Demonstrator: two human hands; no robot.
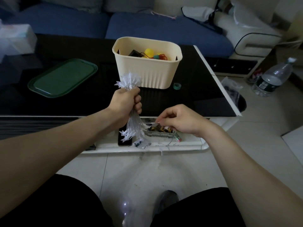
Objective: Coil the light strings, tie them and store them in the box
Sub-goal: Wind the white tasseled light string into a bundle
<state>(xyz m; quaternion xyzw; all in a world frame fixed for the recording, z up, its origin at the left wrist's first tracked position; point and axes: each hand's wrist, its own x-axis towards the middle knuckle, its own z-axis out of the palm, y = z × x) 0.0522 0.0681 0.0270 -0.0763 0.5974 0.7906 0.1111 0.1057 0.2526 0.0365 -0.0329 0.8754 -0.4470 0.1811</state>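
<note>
My left hand (127, 104) grips a coiled bundle of clear star-shaped light string (130, 81) upright in its fist; loops stick out above and hang below it. My right hand (178, 118) pinches a thin strand of the same string just right of the bundle's lower part. A loose tail of the string (162, 145) trails down over the table's lower shelf toward the floor. The cream ribbed box (152, 74) stands on the black table behind my left hand, holding a yellow ball and coloured bits.
A green lid (63, 77) lies on the black table (205, 99) at left. A small green tape roll (177, 86) sits right of the box. On the white lower shelf are a phone (125, 142) and a glass tray (161, 132). A water bottle (273, 77) stands on the floor at right.
</note>
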